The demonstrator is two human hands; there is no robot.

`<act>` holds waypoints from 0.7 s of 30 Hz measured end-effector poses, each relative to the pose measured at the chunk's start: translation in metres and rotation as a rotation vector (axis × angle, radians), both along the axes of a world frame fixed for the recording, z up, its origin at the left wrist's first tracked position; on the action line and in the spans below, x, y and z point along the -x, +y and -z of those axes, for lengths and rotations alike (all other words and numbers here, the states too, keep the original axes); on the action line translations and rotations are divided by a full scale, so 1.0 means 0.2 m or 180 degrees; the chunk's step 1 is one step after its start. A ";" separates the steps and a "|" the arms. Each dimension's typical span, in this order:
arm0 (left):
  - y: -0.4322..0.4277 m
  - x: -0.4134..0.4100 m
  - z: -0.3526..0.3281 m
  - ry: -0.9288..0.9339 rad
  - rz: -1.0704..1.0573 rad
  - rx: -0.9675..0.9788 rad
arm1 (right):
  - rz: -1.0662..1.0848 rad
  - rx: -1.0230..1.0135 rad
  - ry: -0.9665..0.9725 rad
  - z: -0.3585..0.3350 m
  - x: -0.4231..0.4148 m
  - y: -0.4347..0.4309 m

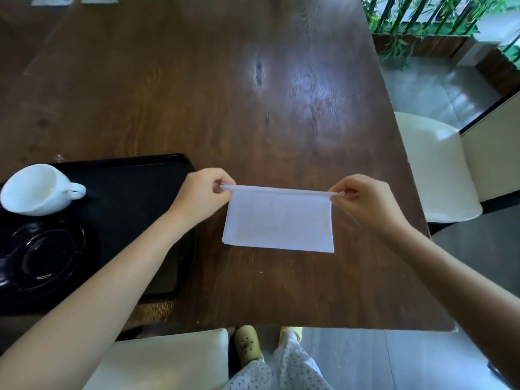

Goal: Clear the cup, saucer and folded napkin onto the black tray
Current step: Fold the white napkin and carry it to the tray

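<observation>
A white napkin (277, 222) lies on the dark wooden table, folded in half, its far folded edge lifted. My left hand (201, 195) pinches the far left corner and my right hand (365, 202) pinches the far right corner. The black tray (135, 192) sits to the left of the napkin, at the table's near left. On the tray a white cup (36, 190) stands with its handle pointing right. A glossy black saucer (42, 257) rests on the tray in front of the cup. My left forearm crosses over the tray's right edge.
The wooden table (225, 94) stretches far ahead. A cream chair (439, 170) stands at the right edge, another cream seat (168, 361) at the near edge. Plants (422, 18) line the far right. My feet show below the table edge.
</observation>
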State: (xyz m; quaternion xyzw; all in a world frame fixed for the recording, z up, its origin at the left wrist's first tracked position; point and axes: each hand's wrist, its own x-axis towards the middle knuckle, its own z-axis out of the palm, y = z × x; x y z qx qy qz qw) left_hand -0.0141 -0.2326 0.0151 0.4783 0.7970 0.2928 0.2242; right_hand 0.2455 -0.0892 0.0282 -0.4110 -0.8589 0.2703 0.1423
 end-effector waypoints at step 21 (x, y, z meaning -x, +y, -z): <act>-0.35 -0.25 0.27 0.1116 0.0345 0.0203 | 0.0028 -0.0508 -0.0060 0.39 -0.17 -0.46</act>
